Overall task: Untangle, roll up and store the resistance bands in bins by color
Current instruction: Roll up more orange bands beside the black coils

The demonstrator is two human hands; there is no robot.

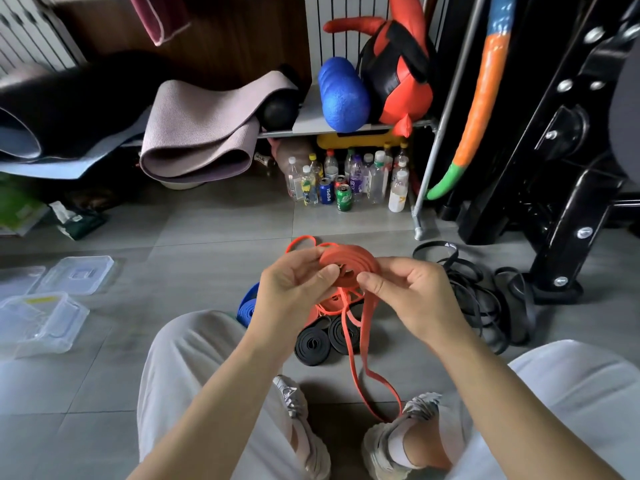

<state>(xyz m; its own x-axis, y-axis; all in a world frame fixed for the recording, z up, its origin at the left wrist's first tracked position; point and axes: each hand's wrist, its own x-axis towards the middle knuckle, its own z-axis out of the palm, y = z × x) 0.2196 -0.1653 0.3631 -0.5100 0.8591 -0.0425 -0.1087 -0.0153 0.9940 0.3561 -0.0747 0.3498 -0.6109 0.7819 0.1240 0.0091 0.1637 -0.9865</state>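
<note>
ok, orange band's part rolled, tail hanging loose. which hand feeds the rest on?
Probably right. The right hand grips the edge of the orange coil just above where the loose tail drops to the floor. The left hand pinches the coil near its centre, so it suits holding it steady.

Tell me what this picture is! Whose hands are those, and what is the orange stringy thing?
No machine here, just a person. The camera sits on their head and looks down, so you see their own arms. The left hand and right hand both pinch an orange band, a stretchy exercise loop, partly rolled into a coil; its loose part hangs toward the shoes. On the floor lie two black rolls, a blue band, a tangled heap of black bands and clear bins.
</note>
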